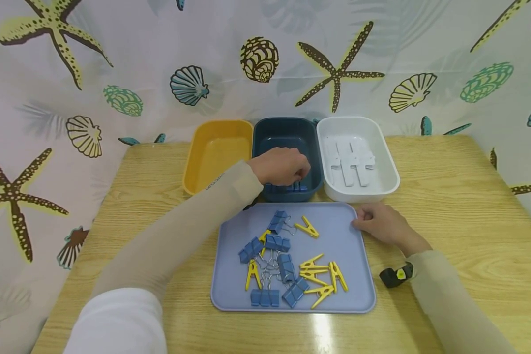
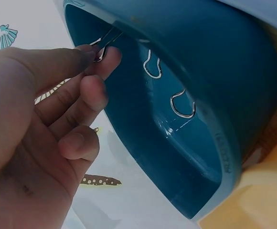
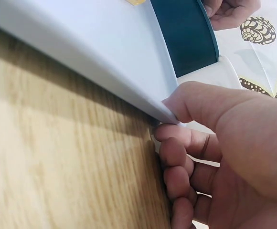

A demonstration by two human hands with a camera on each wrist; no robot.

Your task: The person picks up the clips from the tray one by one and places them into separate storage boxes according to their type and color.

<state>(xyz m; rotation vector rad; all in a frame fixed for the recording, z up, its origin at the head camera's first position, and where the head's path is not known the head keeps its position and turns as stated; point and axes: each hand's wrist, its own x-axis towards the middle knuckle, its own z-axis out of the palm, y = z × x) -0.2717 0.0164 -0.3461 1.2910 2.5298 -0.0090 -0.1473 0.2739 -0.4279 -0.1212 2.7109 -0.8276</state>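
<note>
My left hand [image 1: 280, 166] is over the dark teal bin [image 1: 287, 196], pinching the wire handle of a binder clip [image 2: 102, 51] between thumb and fingertips. That clip's body is hidden behind the bin's rim in the left wrist view. Other binder clips sit inside, their wire loops [image 2: 183, 106] showing. At the upper right corner of the lavender tray [image 1: 336, 221], my right hand [image 1: 384, 223] grips the edge, thumb on top and fingers curled below. Several blue binder clips [image 1: 265, 297] and yellow clothespins [image 1: 307, 227] lie scattered on the tray.
A yellow bin [image 1: 190, 167] stands left of the teal one. On its right is a white bin [image 1: 387, 182] holding white plastic cutlery [image 1: 349, 162]. Behind the bins hangs a shell-patterned cloth [image 1: 230, 64]. Everything stands on a wooden table [image 1: 460, 206].
</note>
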